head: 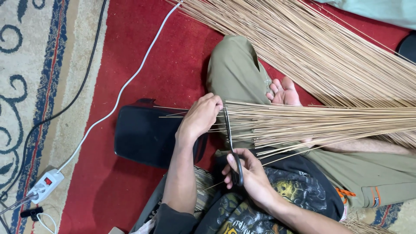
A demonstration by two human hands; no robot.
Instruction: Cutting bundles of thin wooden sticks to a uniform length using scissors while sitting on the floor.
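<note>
Tan, thin sticks form a bundle [303,123] lying across the seated person's lap, fanning out toward the right edge of the red carpet [143,65]. The left hand [200,117] is closed around the bundle's gathered end, where a few stray tips poke out past the knuckles over a black case [147,134] on the carpet. Just right of that hand, the scissors [229,138] stand upright across the sticks, blades at the bundle and black handles gripped by the right hand [249,175] below, thumb through a loop.

A likely slip: the blades sit very near the left fingers, so a skewed bite could nick them. Springy sticks may also slide apart under the blades, giving a ragged, uneven cut, or cut ends may fly off. A bare foot [284,92] lies just behind the bundle, and a larger heap of sticks [329,52] spreads toward the upper right corner of the carpet. A white cable [125,86] runs to a power strip [45,184] at lower left.
</note>
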